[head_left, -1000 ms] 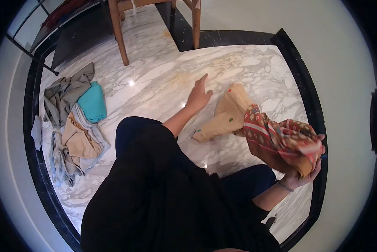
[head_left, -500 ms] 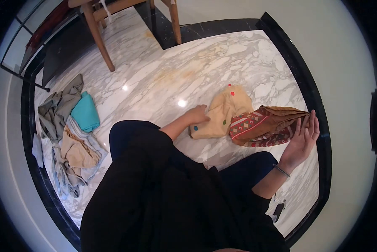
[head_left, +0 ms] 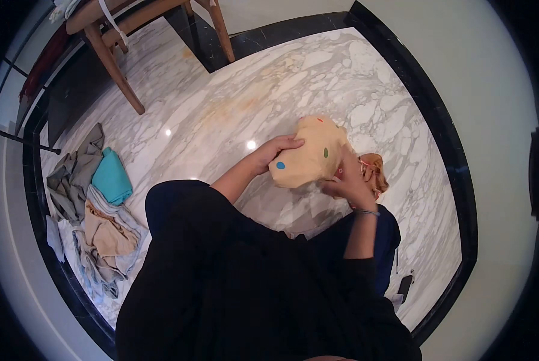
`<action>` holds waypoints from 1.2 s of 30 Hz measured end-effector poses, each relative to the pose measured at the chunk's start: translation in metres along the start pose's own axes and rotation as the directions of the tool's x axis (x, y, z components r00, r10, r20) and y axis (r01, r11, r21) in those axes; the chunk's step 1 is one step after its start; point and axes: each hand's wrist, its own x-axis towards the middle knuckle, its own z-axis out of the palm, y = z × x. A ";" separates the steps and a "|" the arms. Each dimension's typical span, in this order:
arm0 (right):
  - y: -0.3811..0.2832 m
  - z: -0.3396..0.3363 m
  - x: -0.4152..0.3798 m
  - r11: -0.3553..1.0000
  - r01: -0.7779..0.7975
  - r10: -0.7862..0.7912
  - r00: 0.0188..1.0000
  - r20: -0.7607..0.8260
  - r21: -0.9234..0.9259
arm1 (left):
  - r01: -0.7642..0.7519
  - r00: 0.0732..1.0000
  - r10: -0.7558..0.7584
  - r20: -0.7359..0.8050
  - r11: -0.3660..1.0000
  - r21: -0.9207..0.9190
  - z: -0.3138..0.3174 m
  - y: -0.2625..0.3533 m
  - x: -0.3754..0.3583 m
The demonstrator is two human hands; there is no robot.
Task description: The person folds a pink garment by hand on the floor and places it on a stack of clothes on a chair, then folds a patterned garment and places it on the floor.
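Observation:
A folded cream cloth with coloured dots (head_left: 302, 159) is lifted in front of me, between both hands. My left hand (head_left: 275, 151) grips its left edge, thumb on top and the other fingers out of sight beneath. On the opposite side, my right hand (head_left: 350, 183), with a band at the wrist, is closed at the cloth's lower right edge; some of its fingers are hidden. Just beyond that hand, a brown and red patterned cloth (head_left: 374, 171) shows in part, bunched up and mostly hidden behind the hand.
To my left lies a pile of grey and beige clothes (head_left: 110, 231) with a folded turquoise cloth (head_left: 112, 176). A wooden chair (head_left: 110, 66) stands at the back left. Near my right knee, a small black object (head_left: 405, 289) is on the marble floor (head_left: 221, 114).
My right hand has left the far end of the patterned cloth and come left to the cream cloth. The cream cloth is now raised and turned, and the patterned cloth looks more bunched.

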 end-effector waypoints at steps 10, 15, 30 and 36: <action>-0.027 -0.001 0.007 0.382 -0.410 0.320 0.899 0.298 0.828 | -0.232 0.962 0.242 -0.126 0.969 0.089 -0.032 0.034 -0.014; -0.018 -0.010 0.011 -0.061 -0.099 0.431 0.895 0.115 0.993 | -0.232 0.867 0.288 -0.406 0.956 0.181 -0.055 0.030 -0.006; -0.003 0.105 0.011 0.974 -0.219 0.187 0.919 0.347 0.055 | 0.287 0.932 0.167 -0.323 0.207 0.935 -0.076 -0.007 0.013; -0.050 0.153 -0.004 0.890 -0.274 0.392 0.869 0.302 -0.365 | 0.376 0.921 -0.110 -0.374 -0.010 0.927 -0.075 -0.019 0.004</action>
